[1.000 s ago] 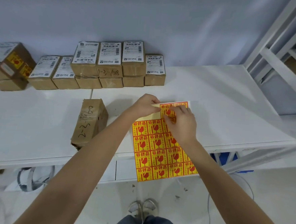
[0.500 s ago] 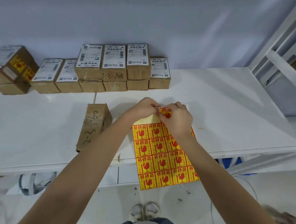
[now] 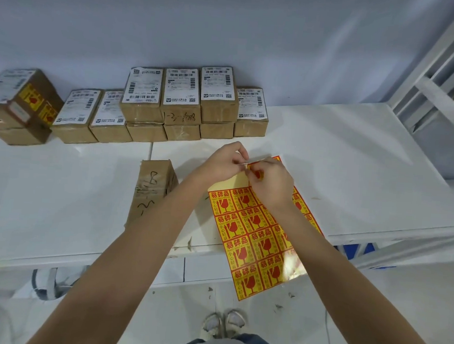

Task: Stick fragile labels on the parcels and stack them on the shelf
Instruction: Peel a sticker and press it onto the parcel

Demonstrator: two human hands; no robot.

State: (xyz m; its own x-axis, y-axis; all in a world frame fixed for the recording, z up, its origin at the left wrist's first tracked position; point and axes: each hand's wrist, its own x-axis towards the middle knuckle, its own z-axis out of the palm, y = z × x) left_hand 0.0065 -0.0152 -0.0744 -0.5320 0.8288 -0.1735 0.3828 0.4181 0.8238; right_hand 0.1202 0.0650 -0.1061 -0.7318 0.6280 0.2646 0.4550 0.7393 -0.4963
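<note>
A yellow sheet of red fragile labels (image 3: pixel 256 238) hangs from my hands over the front edge of the white table (image 3: pixel 355 167). My left hand (image 3: pixel 225 162) pinches the sheet's bare top edge. My right hand (image 3: pixel 272 181) pinches a single label at the top row, its corner lifted. A brown parcel (image 3: pixel 152 188) with handwriting lies alone on the table, just left of my left forearm. Behind it, a row of parcels with white shipping labels (image 3: pixel 182 101) stands along the wall. At far left, a parcel bearing yellow fragile stickers (image 3: pixel 21 98) sits on another box.
White shelf frame bars (image 3: pixel 441 87) rise at the right, with a brown box partly visible inside. The table's front edge runs under my forearms. Below are the floor, my shoes (image 3: pixel 223 326) and a blue object (image 3: pixel 360 251) under the table.
The camera view has shifted slightly. My hands stay together at the sheet's top; my right fingers have worked at the top label and lifted its corner.
</note>
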